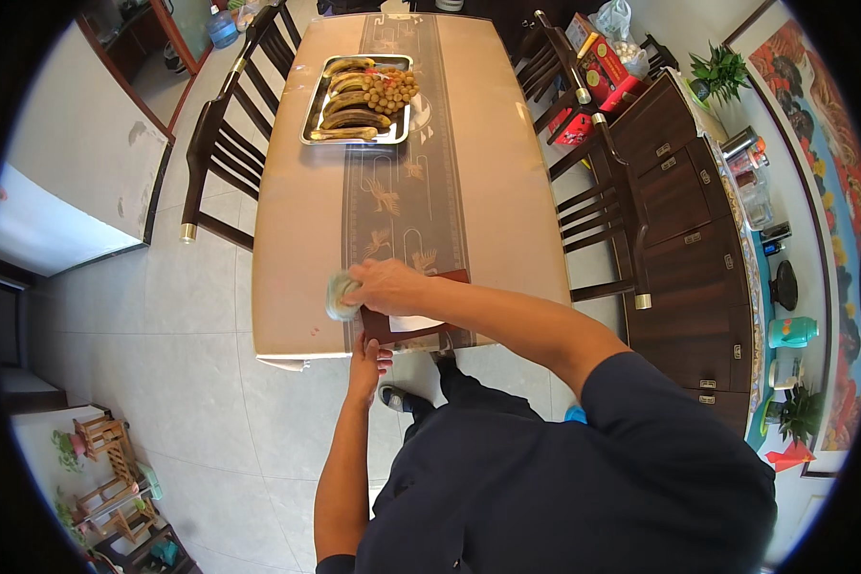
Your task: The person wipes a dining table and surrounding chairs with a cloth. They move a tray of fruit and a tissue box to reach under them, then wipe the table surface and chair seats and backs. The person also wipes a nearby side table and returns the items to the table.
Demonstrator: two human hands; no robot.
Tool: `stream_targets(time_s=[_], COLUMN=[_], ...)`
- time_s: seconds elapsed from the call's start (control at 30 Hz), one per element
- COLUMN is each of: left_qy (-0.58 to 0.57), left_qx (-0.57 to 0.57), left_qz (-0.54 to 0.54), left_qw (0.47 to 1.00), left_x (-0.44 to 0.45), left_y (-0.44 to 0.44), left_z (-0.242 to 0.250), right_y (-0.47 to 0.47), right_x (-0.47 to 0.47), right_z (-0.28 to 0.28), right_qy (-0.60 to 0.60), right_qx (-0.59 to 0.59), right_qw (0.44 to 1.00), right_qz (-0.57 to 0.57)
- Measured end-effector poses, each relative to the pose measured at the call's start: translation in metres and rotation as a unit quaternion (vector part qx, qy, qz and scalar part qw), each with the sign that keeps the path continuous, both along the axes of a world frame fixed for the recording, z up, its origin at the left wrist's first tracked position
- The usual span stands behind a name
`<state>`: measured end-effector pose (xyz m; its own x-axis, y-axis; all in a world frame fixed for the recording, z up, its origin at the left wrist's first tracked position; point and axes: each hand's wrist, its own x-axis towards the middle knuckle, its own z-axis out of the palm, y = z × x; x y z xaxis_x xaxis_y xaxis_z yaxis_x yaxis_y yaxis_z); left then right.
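My right hand [387, 285] reaches across the near end of the dining table [502, 215] and grips a pale greenish rounded object [342, 295], too blurred to name exactly. Below that forearm lies a flat dark red board or folder [380, 328], partly hidden by the arm. On it is a piece of white paper [410, 324]. My left hand [368, 364] is at the table's front edge, its fingertips at the board's near left corner. Whether they pinch the board cannot be made out.
A metal tray [317, 107] of browned bananas [355, 118] and a bunch of grapes [393, 93] sits toward the far end. Dark wooden chairs [212, 151] flank the table. A sideboard [689, 287] lines the right wall, with a green plant [719, 72] on top.
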<state>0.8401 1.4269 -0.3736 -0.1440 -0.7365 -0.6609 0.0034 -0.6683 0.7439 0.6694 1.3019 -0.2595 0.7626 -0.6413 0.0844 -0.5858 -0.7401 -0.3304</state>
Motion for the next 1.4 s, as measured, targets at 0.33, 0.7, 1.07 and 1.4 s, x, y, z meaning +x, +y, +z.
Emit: stream_targets(time_s=[0.33,0.7,1.07,1.4], left_qy=[0.021,0.003,0.08,0.068], left_qx=[0.008,0.025,0.113,0.143], left_qz=[0.011,-0.042,0.039,0.101], left_qw=[1.0,0.999,0.99,0.982], left_x=[0.004,0.011,0.029,0.086], left_y=[-0.001,-0.005,0.003,0.034], left_z=[-0.007,0.003,-0.007,-0.013], right_y=[0.01,0.167,0.158,0.072], right_x=[-0.103,-0.158,0.01,0.052], right_z=[-0.03,-0.027,-0.038,-0.047], right_qy=[0.033,-0.002,-0.064,-0.029], right_qx=[-0.003,0.035,0.066,0.063], right_qw=[0.999,0.964,0.972,0.953], right_qz=[-0.018,-0.263,-0.215,-0.296])
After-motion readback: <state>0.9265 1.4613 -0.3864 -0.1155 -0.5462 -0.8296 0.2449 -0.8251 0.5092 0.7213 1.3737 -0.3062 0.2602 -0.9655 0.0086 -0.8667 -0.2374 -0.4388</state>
